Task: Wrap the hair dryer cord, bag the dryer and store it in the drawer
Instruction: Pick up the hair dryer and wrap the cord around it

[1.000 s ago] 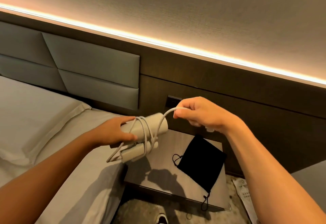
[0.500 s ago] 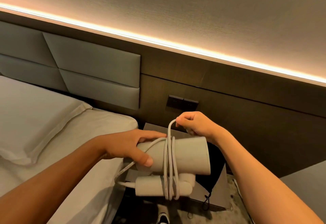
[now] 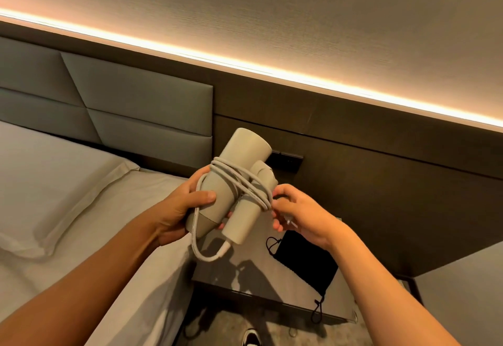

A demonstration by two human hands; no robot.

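A pale grey hair dryer point(image 3: 239, 160) is held up above the nightstand, barrel pointing up and away, handle folded alongside. Its grey cord point(image 3: 239, 182) is looped several times around barrel and handle, and one loop hangs below the handle's end. My left hand point(image 3: 182, 209) grips the barrel from the left, thumb across the front. My right hand point(image 3: 299, 212) pinches the cord's free end at the handle's right side; the plug seems to sit in that hand. A black drawstring bag point(image 3: 307, 261) lies flat on the nightstand point(image 3: 245, 285) below my right hand.
A bed with white sheet and pillow point(image 3: 49, 182) fills the left, its edge against the nightstand. A padded headboard point(image 3: 130, 109) and dark wall panel with a switch plate point(image 3: 288, 159) stand behind. A shoe point(image 3: 250, 339) shows on the floor below.
The dryer has swung from lying sideways to pointing up and away. My right hand came down from above the barrel to the handle's right side, taking the cord end with it.
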